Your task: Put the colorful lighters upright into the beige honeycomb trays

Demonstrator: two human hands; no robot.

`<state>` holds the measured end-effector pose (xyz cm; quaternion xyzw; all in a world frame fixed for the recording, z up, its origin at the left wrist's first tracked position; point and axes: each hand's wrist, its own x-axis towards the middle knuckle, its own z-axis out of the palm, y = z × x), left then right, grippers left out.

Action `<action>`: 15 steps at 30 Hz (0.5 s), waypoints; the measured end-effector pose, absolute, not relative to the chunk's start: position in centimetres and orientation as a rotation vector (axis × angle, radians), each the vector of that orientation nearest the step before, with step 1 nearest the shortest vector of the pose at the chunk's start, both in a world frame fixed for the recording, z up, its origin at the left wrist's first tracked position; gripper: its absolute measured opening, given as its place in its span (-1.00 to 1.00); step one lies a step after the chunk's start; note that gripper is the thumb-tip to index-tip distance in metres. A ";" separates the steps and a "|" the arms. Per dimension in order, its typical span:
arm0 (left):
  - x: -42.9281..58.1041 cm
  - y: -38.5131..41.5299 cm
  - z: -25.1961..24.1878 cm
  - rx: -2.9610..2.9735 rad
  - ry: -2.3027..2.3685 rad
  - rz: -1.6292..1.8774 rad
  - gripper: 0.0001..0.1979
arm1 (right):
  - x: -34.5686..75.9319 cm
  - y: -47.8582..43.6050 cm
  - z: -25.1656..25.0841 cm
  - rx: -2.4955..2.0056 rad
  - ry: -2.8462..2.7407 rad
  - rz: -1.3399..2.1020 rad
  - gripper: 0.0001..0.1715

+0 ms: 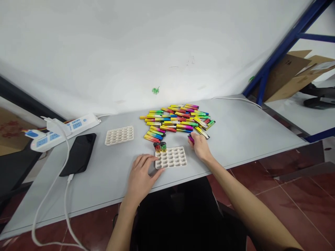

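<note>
My left hand (141, 176) holds the left front corner of a white tray (171, 158) with oval holes, thumb at its front edge and index finger at its left side. Two shiny lighters, one red (157, 147) and one green (163, 146), stand upright in the tray's back left holes, dark ends up. To the right of the tray, my right hand (200, 145) is closed round a purple lighter (191, 138), its dark end showing past the fingers. Behind the tray lies a loose pile of shiny multicoloured lighters (171, 122), in yellow, green, blue, red and purple.
A second white tray (119, 135), with no lighters in it, lies to the left. Further left are a black phone (80, 153) on a white cable (68, 202) and a power strip (75, 127). A blue metal frame (264, 82) and cardboard boxes (290, 75) stand at the right.
</note>
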<state>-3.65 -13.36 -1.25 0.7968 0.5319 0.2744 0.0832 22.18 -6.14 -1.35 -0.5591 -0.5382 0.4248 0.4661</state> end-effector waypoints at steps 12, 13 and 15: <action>-3.7 -13.4 -1.3 2.387 1.601 0.820 -0.73 | 22.2 -6.2 -1.1 -1.381 -1.339 1.045 -0.35; -3.7 -13.4 -1.3 2.388 1.597 0.819 -0.74 | 22.2 -6.2 -1.1 -1.381 -1.333 1.043 -0.36; -3.7 -13.4 -1.4 2.389 1.595 0.814 -0.74 | 22.1 -6.3 -1.2 -1.378 -1.323 1.023 -0.35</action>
